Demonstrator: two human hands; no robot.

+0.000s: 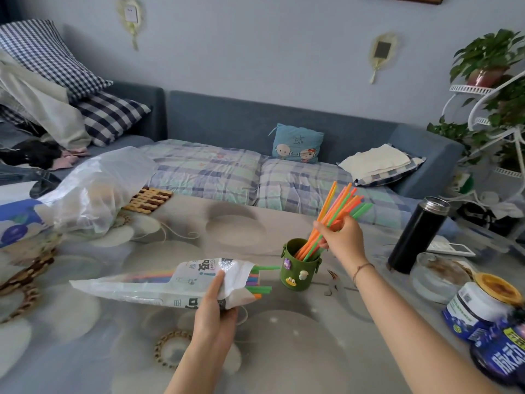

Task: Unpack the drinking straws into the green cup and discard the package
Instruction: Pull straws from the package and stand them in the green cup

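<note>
On the glass-topped table (199, 228), in front of a blue sofa (284, 120): work in progress, part of the straws moved, part not.

Package (159, 282): white printed plastic bag, lying nearly flat and held just off the tabletop, open mouth toward the cup. Left hand (213, 308) is closed round it near the mouth, thumb on top, fingers underneath. Thin, limp film; judged slippery and likely to sag if held by the tail. A grip near the mouth looks right, since it keeps the opening pointed at the cup.

Green cup (301, 265): upright, just right of the bag mouth, small figures stuck on its front. Looks light; a leaning bundle could tip it.

Bundle of straws (338, 211): orange, pink and green, lower ends inside the cup, upper ends fanning up and right. Right hand (345, 240) is pinched shut about mid-length. Light, smooth, springy tubes; judged prone to splaying and sliding, so a loose all-round grip at mid-length suits them.

Remaining straws (261, 288): a few green tips poke from the bag mouth, more colours show through the film.
</note>
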